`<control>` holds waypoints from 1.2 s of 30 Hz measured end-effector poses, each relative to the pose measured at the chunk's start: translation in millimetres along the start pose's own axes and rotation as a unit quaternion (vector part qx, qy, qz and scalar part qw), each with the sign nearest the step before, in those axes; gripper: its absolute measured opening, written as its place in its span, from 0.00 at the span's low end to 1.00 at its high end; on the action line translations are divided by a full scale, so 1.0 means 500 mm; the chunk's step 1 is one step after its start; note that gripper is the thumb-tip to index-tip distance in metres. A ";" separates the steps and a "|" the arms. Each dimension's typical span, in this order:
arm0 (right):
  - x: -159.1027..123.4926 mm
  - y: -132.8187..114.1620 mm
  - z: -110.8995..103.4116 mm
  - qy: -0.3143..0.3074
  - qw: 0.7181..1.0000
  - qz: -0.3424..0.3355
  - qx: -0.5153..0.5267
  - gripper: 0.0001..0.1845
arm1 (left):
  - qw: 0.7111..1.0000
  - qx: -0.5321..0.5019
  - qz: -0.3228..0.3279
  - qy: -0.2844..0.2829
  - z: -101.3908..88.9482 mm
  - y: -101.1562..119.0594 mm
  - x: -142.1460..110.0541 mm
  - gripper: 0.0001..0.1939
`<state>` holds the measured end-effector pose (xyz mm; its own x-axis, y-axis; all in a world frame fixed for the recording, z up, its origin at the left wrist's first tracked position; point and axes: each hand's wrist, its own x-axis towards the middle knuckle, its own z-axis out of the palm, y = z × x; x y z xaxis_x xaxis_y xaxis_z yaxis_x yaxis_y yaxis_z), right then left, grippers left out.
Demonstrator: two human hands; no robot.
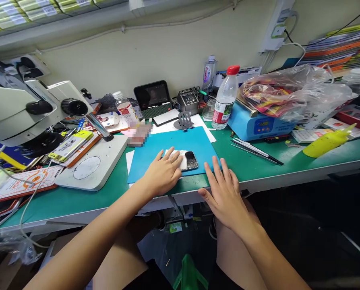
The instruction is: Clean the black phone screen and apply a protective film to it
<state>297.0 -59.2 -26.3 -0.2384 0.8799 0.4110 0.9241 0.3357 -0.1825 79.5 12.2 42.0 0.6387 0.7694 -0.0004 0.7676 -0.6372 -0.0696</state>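
Observation:
A phone (pixel 189 160) lies face down on a blue mat (pixel 174 143) on the green workbench, its camera end toward the right. My left hand (pixel 162 174) rests flat on the phone's left end and a white cloth or paper (pixel 183 158) under its fingertips, fingers stretched out. My right hand (pixel 224 192) lies flat at the bench's front edge, fingers spread on the mat's right corner, a little right of the phone and holding nothing.
A microscope (pixel 44 106) with a white base (pixel 92 169) stands at the left among booklets. Behind the mat are a small screen (pixel 152 96), a metal stand (pixel 184 119), a water bottle (pixel 225 98), a blue heating box (pixel 258 125), plastic bags, tweezers (pixel 255 151) and a yellow squeeze bottle (pixel 329 141).

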 end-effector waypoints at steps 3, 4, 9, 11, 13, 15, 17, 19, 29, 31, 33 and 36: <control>0.001 0.003 0.003 -0.005 1.000 -0.007 -0.006 0.40 | 0.999 -0.007 -0.035 0.012 0.012 -0.020 -0.076 0.27; 0.001 0.002 0.005 -0.003 1.000 -0.007 -0.011 0.40 | 0.999 -0.013 -0.047 0.012 0.017 -0.023 -0.095 0.27; 0.004 -0.002 0.016 0.032 0.999 -0.003 -0.041 0.39 | 0.995 -0.062 -0.069 0.040 0.039 0.014 -0.079 0.30; 0.005 0.003 0.021 0.048 0.997 -0.018 -0.050 0.39 | 0.993 -0.087 -0.052 0.064 0.043 0.047 -0.033 0.32; 0.007 0.011 0.027 0.061 0.996 -0.043 -0.059 0.39 | 0.990 -0.103 -0.049 0.088 0.046 0.080 0.011 0.34; 0.007 0.019 0.031 0.069 0.994 -0.057 -0.063 0.40 | 0.987 -0.110 -0.041 0.111 0.050 0.101 0.035 0.38; 0.006 0.023 0.033 0.066 0.994 -0.056 -0.062 0.40 | 0.984 -0.107 -0.060 0.131 0.056 0.101 0.031 0.42; 0.006 0.021 0.030 0.056 0.995 -0.051 -0.059 0.40 | 0.980 -0.101 -0.094 0.142 0.062 0.079 0.002 0.44; 0.017 0.012 0.015 0.034 0.994 -0.089 -0.060 0.43 | 0.976 -0.090 -0.137 0.145 0.061 0.024 -0.078 0.38; 0.014 0.012 0.017 0.028 0.995 -0.083 -0.050 0.44 | 0.977 -0.092 -0.127 0.143 0.058 0.040 -0.034 0.38; 0.012 0.011 0.020 0.019 0.996 -0.073 -0.037 0.44 | 0.978 -0.087 -0.129 0.139 0.059 0.050 0.005 0.38; 0.009 0.008 0.017 -0.008 0.998 -0.050 -0.023 0.46 | 0.980 -0.086 -0.124 0.127 0.066 0.055 0.016 0.40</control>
<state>297.1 -51.2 -32.8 -0.3341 0.8480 0.4115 0.9081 0.4066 -0.1005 104.1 2.4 7.0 0.4082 0.8796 0.2444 0.8844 -0.4474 0.1330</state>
